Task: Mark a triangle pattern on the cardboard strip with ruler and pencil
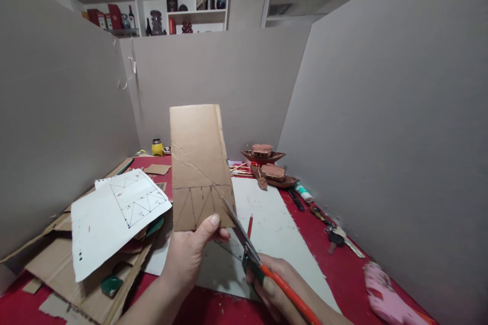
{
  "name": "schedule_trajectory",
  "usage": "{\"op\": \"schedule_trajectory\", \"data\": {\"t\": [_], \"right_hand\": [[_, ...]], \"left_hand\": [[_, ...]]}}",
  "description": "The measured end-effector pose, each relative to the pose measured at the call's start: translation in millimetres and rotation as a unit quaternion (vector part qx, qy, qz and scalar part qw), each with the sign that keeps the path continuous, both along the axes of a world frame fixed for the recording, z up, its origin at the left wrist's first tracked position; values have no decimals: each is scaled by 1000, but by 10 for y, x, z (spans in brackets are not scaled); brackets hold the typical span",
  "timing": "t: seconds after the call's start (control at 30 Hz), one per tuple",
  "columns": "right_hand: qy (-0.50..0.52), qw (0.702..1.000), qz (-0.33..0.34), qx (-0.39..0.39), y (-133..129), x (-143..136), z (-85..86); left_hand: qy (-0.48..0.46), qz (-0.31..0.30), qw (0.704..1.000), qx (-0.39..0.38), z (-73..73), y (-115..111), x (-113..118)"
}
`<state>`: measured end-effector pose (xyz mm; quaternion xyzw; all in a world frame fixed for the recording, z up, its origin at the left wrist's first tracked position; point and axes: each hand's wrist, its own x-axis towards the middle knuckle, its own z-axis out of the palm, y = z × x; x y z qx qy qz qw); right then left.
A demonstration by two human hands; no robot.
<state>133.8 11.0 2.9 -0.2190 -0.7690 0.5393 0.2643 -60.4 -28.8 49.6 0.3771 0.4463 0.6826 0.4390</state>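
Note:
My left hand (196, 244) grips a piece of brown cardboard (196, 147) by its lower edge, thumb on the front and fingers behind. The cardboard stands upright, with a drawn line and zigzag pencil triangles across its lower part and a crease above them. In my right hand (280, 282) is a pair of scissors (244, 241) with orange and dark green on the handles. The blades point up and left at the cardboard's lower right edge, over the drawn triangles. How far they have cut in I cannot tell.
A paper with a triangle drawing (122, 213) lies on stacked cardboard (57, 264) at left. A white board (267, 213) bears a red pencil (250, 226). Brown model boats (272, 173), keys (339, 238) and a pink object (385, 292) line the right. Grey partitions (213, 71) enclose the table.

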Motion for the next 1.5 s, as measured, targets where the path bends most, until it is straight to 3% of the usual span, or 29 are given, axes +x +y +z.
{"op": "schedule_trajectory", "data": {"t": [0.23,0.57,0.73,0.87,1.03,1.13,1.27,1.5], "right_hand": [[17,1000,-19,-17,54,-63,-67],[27,993,-99,-63,-285,-53,57],[21,997,-41,-62,-184,-28,87],[24,996,-76,-50,-118,-7,162],[-17,999,-39,-33,-60,23,157],[-28,999,-16,4,-25,32,135],[-31,998,-25,40,-11,19,156],[-17,999,-31,26,-46,20,210]], "left_hand": [[-11,-11,1000,3,9,-18,61],[-3,-20,1000,-12,-28,-43,64],[-72,-53,996,-1,115,-62,21],[-126,-64,989,50,267,-49,-166],[-30,-31,999,-9,272,14,-328],[12,-28,1000,1,222,40,-328],[33,-44,998,10,182,41,-292],[39,-54,998,11,158,21,-258]]}}
